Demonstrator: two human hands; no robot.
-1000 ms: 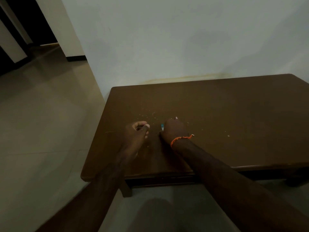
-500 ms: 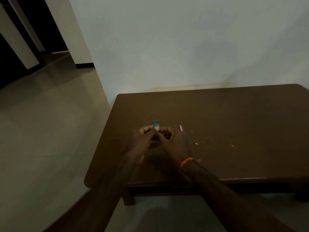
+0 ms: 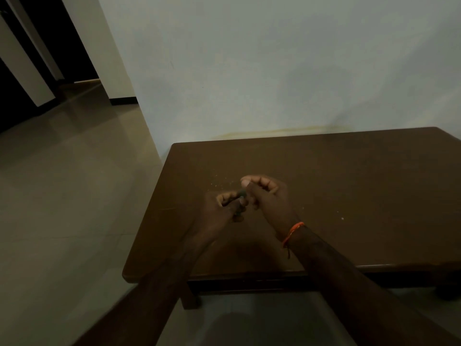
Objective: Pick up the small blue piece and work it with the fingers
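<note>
A: Brown wooden bench (image 3: 349, 186) against a pale wall (image 3: 274, 71), dim light. We have both hands above it near the left end, close together.

B: What are we holding?

A: Small dark greenish piece (image 3: 241, 194), blurred, too small to identify. It sits between the two hands, right where they meet. Left hand (image 3: 224, 208) has its fingers (image 3: 225, 197) curled with the thumb up against the piece, so we read that as pinching it.

B: Right hand?

A: Right hand (image 3: 268, 198) is a bit higher and further back, fingers (image 3: 264, 182) curled in, fingertips pointing left toward the piece. Thumb and forefinger look to be touching it. We can't tell for sure whether they clamp it or just rest on it.

B: Piece on the bench or lifted?

A: Lifted, held clear of the top between the hands. Shadow on the bench just below the left hand.

B: Anything else on the surface?

A: Pale crumbs (image 3: 224, 183) scattered just behind the hands, a few more specks (image 3: 342, 218) off to the right, well apart. Orange thread band (image 3: 293, 232) on the right wrist, loose end hanging. Tiled floor (image 3: 62, 196) to the left, dark doorway (image 3: 15, 71) far left.
</note>
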